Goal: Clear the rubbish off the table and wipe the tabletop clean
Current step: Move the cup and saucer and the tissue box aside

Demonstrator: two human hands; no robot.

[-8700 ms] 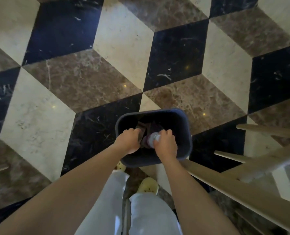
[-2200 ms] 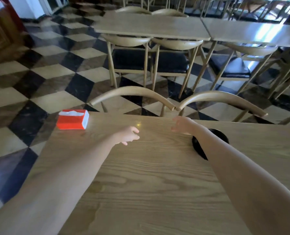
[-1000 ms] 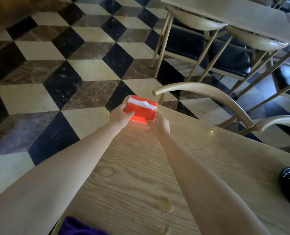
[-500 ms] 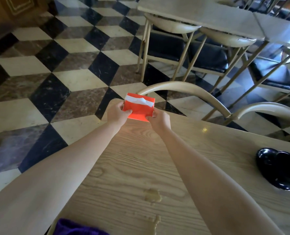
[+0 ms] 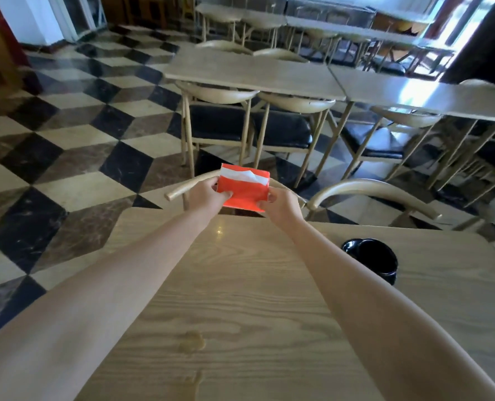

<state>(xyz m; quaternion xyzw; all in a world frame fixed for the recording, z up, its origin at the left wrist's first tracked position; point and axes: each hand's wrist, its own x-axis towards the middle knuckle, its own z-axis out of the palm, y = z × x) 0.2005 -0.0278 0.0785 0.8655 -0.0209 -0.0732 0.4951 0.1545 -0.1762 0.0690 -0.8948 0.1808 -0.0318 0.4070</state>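
Spanning the lower frame, a light wood-grain table point(image 5: 240, 285) carries a small wet spill point(image 5: 192, 341) near its close edge, a second streak point(image 5: 193, 382) right at the bottom, and a black ashtray point(image 5: 370, 259) on the right side, partly hidden behind the right forearm. Floor point(image 5: 67, 157) is marble in a cube pattern of black, brown and cream tiles. 2 curved wooden chair backs point(image 5: 370, 188) sit tucked against the table's far edge. Beyond them stands a row of matching tables point(image 5: 252, 75) with black-cushioned chairs point(image 5: 220, 123), bright window light at top right.

Red tissue pack point(image 5: 244, 188) is held up off the table, above its far edge, in front of the left chair back. Long axis runs left-right, roughly level, slightly lower on the right. Broad red face tilts toward the camera; white tissue point(image 5: 247, 175) shows through the slot along the upper side.

Left hand point(image 5: 208, 196) pinches the pack's left end, thumb on the front face, fingers behind. Right hand point(image 5: 281, 202) pinches the right end the same way, thumb on the lower right corner. Both arms reach forward over the table, bare forearms, not touching the wood as far as can be seen.
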